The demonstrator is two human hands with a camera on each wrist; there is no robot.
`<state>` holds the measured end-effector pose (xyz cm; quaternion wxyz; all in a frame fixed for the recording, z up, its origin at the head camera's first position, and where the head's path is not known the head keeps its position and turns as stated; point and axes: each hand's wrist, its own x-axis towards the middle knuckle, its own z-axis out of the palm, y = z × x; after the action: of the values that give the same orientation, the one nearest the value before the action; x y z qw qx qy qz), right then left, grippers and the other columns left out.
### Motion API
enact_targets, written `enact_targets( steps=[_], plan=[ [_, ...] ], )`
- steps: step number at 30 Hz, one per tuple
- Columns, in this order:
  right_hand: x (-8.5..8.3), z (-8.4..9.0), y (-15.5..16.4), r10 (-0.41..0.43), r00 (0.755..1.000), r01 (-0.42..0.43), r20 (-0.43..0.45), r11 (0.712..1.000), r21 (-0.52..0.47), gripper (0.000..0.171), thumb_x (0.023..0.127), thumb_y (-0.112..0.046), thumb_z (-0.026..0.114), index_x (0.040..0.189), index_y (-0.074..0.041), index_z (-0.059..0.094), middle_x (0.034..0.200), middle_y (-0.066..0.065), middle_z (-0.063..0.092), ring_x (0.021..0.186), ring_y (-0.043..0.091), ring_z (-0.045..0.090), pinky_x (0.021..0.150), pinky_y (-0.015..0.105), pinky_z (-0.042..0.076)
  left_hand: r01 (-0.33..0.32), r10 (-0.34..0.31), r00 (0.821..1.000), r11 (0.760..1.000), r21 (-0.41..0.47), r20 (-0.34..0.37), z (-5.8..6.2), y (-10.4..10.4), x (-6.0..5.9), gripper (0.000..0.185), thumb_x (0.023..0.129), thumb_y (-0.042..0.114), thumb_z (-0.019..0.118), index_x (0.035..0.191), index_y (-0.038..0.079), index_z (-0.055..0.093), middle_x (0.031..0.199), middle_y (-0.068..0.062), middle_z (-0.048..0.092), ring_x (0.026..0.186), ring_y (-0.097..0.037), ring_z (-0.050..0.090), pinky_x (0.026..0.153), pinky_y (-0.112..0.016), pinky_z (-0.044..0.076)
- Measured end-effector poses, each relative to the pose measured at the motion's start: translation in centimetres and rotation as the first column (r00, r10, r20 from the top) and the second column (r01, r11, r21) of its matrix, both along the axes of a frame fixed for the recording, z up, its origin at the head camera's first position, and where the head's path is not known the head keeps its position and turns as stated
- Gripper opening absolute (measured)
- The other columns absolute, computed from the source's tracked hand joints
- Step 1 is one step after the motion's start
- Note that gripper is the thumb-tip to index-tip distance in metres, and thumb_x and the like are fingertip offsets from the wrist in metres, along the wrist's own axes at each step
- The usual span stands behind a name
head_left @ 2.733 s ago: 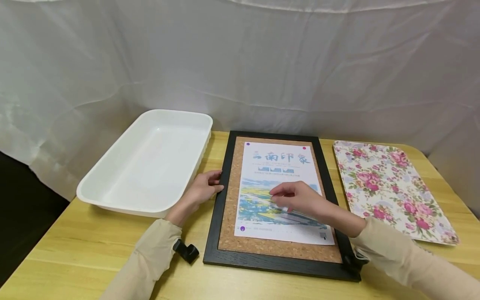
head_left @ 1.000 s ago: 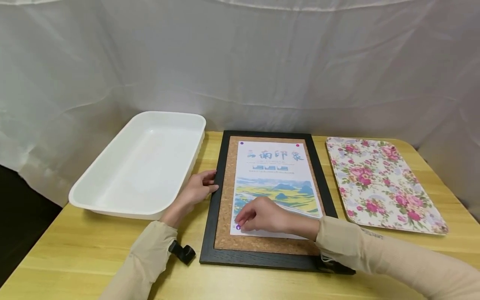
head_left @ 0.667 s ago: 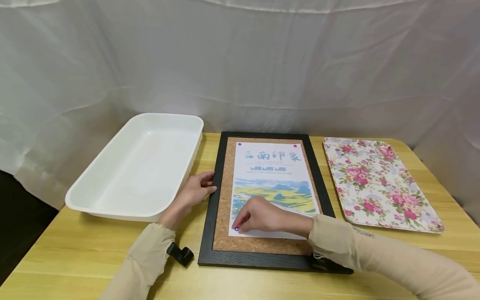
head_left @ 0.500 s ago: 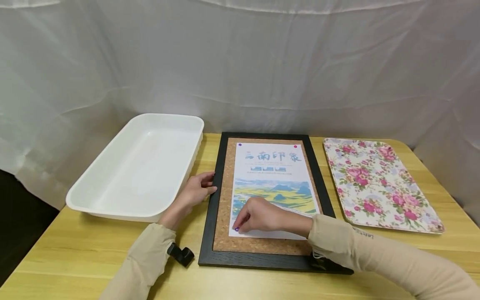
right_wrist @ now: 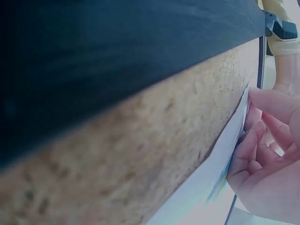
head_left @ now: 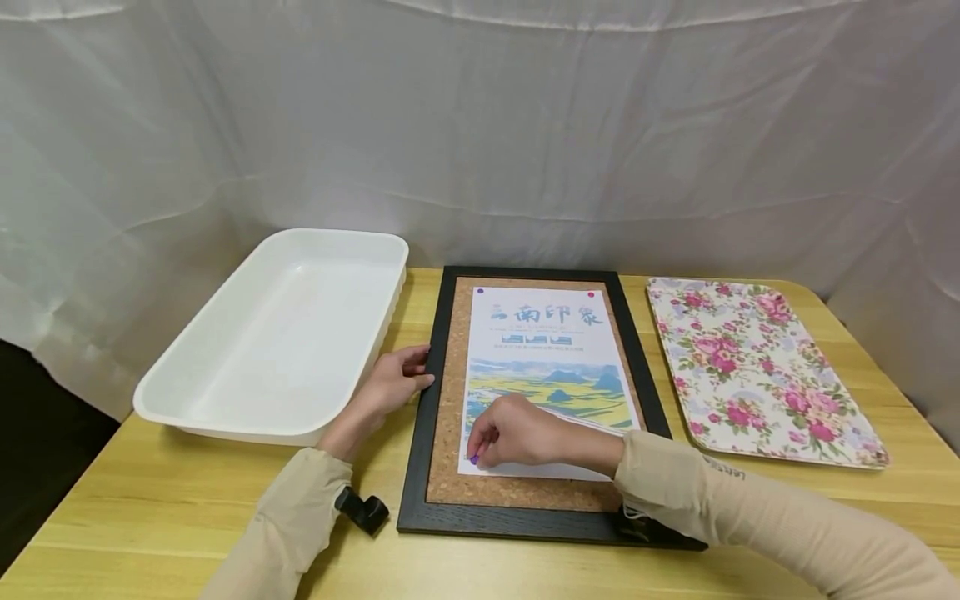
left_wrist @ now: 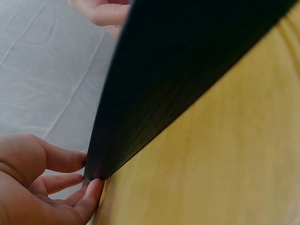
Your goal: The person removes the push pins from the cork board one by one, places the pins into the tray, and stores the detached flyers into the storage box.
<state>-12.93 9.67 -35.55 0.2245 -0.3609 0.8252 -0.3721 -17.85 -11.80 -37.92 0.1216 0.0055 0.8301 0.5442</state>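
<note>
Close to the person, the wooden surface [head_left: 187, 508] holds a cork board [head_left: 450, 417] in a black frame [head_left: 525, 525]. A small black clip thing [head_left: 365, 508] sits on the left wrist, just beside the frame's near left corner.

The right hand [head_left: 513, 435] rests on the near left corner of the poster [head_left: 551, 367]. Its fingers [head_left: 480, 437] are curled and pinch a purple pin [head_left: 474, 458] that is stuck in that corner. In the right wrist view, the fingertips [right_wrist: 251, 140] press at the paper's edge on the cork.

The left hand [head_left: 393, 385] is a bit farther back, at the left side of the frame. Its fingers [left_wrist: 65, 159] are nearly straight and touch the black edge, with the thumb below it.

The poster lies flat on the cork board, in the middle of the surface. At its far corners are two more pins, a purple pin [head_left: 480, 292] on the left and a pink pin [head_left: 590, 294] on the right.

To the left lies a white tray [head_left: 225, 417], touching the left hand's side. To the right lies a flowery tray [head_left: 757, 367], near the frame but apart. Behind it all hangs a white cloth [head_left: 480, 125].
</note>
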Motion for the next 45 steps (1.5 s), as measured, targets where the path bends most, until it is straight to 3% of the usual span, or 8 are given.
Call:
enact_targets(
  steps=[14,22,29,45],
  plan=[
    [-0.05,0.00,-0.31,-0.028,1.000,0.027,0.006,0.999,0.037,0.014,0.077,0.006,0.071,0.077,-0.008,0.073,0.069,-0.008,0.064,0.062,0.004,0.057,0.058,0.022,0.049,-0.004,0.004,1.000,1.000,0.001,-0.009,-0.19,0.03,-0.09,0.054,0.094,-0.003,0.058,0.145,-0.002,0.041,0.133,-0.020,0.052,0.113,-0.030,0.050,0.073,-0.027,0.044],
    [-0.06,0.23,-0.03,0.016,1.000,-0.017,0.017,0.999,0.045,0.010,0.080,0.003,0.074,0.083,-0.007,0.073,0.076,-0.004,0.067,0.069,0.003,0.059,0.063,0.022,0.050,-0.007,0.007,1.000,1.000,0.004,-0.011,-0.20,0.04,-0.07,0.054,0.093,-0.003,0.058,0.144,-0.002,0.042,0.133,-0.020,0.053,0.113,-0.030,0.051,0.074,-0.027,0.044],
    [0.08,0.08,-0.01,-0.024,0.999,0.023,0.022,1.000,0.018,0.010,0.081,0.003,0.073,0.086,-0.006,0.072,0.072,-0.007,0.064,0.065,0.005,0.059,0.061,0.023,0.049,-0.005,0.005,1.000,1.000,0.004,-0.013,-0.24,0.00,-0.07,0.054,0.093,-0.003,0.058,0.144,-0.002,0.042,0.132,-0.020,0.053,0.113,-0.030,0.051,0.074,-0.028,0.044],
    [0.00,-0.28,0.03,-0.011,0.998,0.011,-0.058,1.000,0.004,0.005,0.083,-0.003,0.074,0.083,-0.008,0.073,0.071,-0.009,0.063,0.065,0.002,0.057,0.062,0.023,0.049,-0.002,0.002,1.000,1.000,0.004,-0.020,-0.03,0.05,0.06,0.054,0.093,-0.002,0.059,0.144,-0.002,0.042,0.132,-0.020,0.053,0.112,-0.030,0.051,0.073,-0.027,0.043]
  ],
)
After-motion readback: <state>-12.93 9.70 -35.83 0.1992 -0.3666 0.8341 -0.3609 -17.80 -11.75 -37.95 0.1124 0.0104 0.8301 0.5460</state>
